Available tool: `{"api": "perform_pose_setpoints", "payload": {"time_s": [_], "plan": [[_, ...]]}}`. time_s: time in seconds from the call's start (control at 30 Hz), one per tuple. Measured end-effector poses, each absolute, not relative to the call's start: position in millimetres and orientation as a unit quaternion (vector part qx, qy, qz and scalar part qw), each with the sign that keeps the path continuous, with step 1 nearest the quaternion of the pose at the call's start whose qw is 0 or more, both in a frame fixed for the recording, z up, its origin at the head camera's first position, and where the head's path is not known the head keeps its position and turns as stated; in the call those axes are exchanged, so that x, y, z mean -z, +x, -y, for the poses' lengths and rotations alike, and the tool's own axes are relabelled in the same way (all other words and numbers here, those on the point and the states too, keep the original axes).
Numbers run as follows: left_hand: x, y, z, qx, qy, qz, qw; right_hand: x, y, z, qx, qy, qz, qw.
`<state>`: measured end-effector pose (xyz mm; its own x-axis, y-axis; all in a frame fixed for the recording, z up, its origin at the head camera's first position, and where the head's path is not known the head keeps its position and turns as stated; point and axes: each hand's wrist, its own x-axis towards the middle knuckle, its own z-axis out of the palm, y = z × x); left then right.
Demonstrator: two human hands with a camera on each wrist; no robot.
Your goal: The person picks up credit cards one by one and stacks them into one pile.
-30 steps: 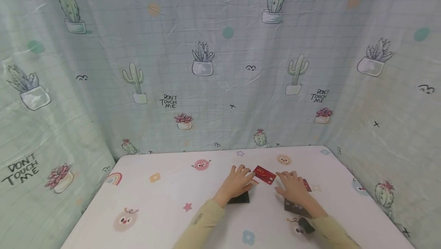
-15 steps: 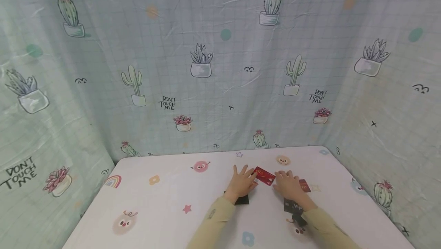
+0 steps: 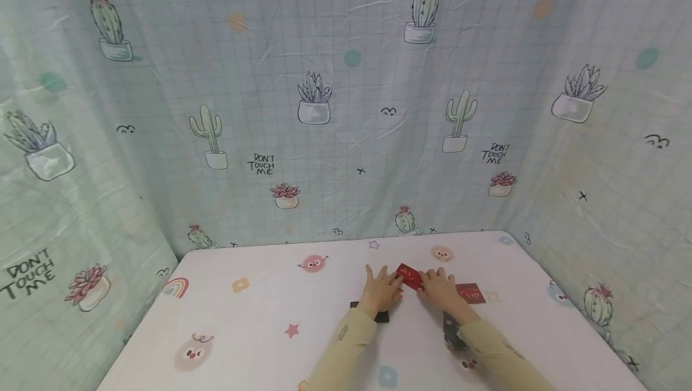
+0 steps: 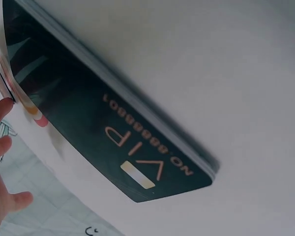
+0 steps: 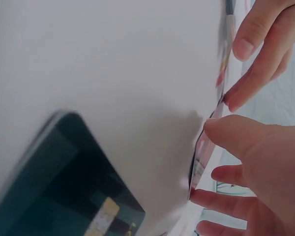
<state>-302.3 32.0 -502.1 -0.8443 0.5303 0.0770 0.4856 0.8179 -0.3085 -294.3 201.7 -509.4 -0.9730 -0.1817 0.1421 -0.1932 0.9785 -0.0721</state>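
Observation:
A red VIP card (image 3: 406,273) lies between my two hands in the head view, towards the table's back. My right hand (image 3: 440,290) grips its right end, thumb at one edge and a fingertip at another in the right wrist view. My left hand (image 3: 381,292) has spread fingers, one fingertip touching the card's left corner. Under the left wrist lies a black VIP card stack (image 4: 83,108) with layered edges, partly hidden by the hand in the head view. Beneath the right forearm sits a dark card stack (image 5: 73,182), mostly covered.
Another red VIP card (image 3: 471,293) lies right of my right hand. The white table (image 3: 254,343) carries printed stars, flowers and faces. A cactus-print curtain (image 3: 357,139) hangs behind it and along both sides.
My right hand has moved left and now grips the red card's right end. The left hand has shifted slightly to the right, its fingertip at the card's corner.

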Motion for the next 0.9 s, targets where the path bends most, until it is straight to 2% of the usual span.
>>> {"api": "perform_pose_setpoints", "payload": {"time_s": [0.23, 0.5, 0.67, 0.9], "plan": [[503.0, -302.2, -32.3, -0.139, -0.269, 0.95, 0.078, 514.1, -300.2, -203.0, -0.039, 0.096, 0.992, 0.073], [506.2, -303.9, -32.2, -0.141, -0.283, 0.942, 0.116, 515.6, -304.3, -207.3, -0.043, 0.113, 0.99, 0.072], [507.1, -305.1, -33.6, -0.147, -0.293, 0.934, 0.141, 514.5, -305.3, -211.4, -0.051, 0.146, 0.985, 0.073], [511.3, -306.0, -34.3, -0.149, -0.298, 0.932, 0.144, 510.7, -304.7, -215.0, -0.028, 0.2, 0.977, 0.064]]}}
